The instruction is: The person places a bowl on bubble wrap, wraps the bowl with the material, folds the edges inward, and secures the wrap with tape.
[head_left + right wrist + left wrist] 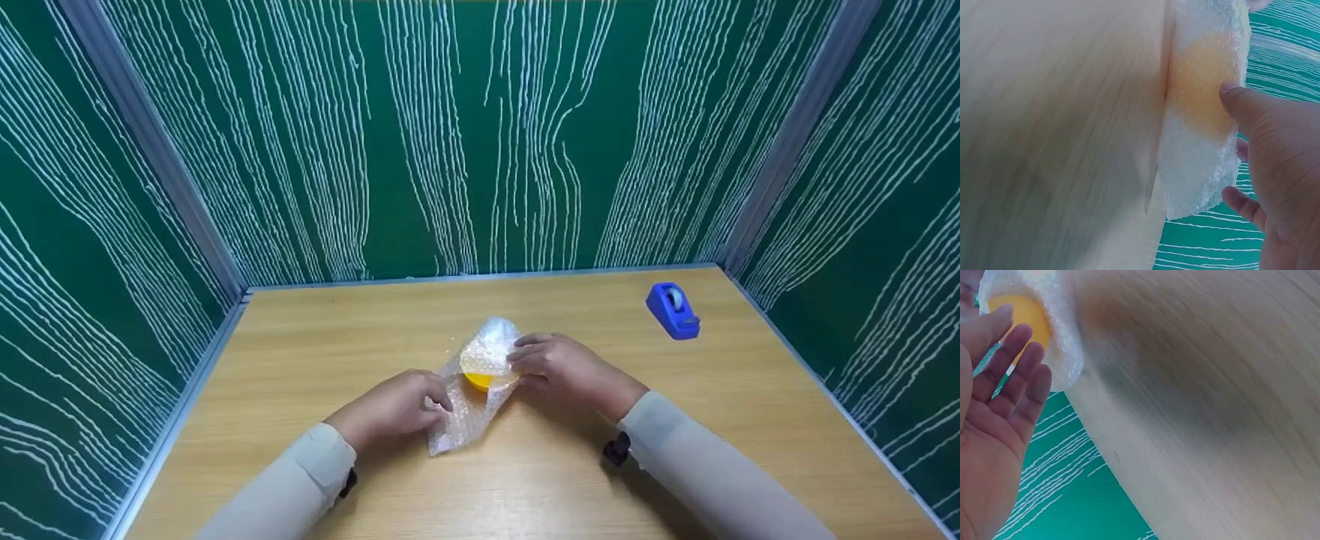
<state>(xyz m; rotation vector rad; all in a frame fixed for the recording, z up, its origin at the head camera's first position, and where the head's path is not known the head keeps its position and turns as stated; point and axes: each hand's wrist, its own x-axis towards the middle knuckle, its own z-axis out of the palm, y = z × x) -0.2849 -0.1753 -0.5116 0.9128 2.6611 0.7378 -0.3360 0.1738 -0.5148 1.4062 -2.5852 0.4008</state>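
Observation:
On the table lies a sheet of clear bubble wrap [457, 424], folded over a yellow round object [478, 381]. Only part of the yellow surface shows bare; through the wrap in the right wrist view it looks like an orange disc [1202, 84]. My right hand [562, 367] holds the wrap's right side, thumb on the outer face over the yellow object and fingers partly hidden behind. At the lower left edge of the wrap is my left hand [405, 401]. Its fingers [1027, 371] are loosely bent, with nothing between them and the thumb in the left wrist view.
A blue tape dispenser [673, 310] with a roll of tape stands at the back right of the wooden table [337, 330]. Green panels [405, 150] with white wavy lines enclose the back and both sides, framed by grey posts [161, 135].

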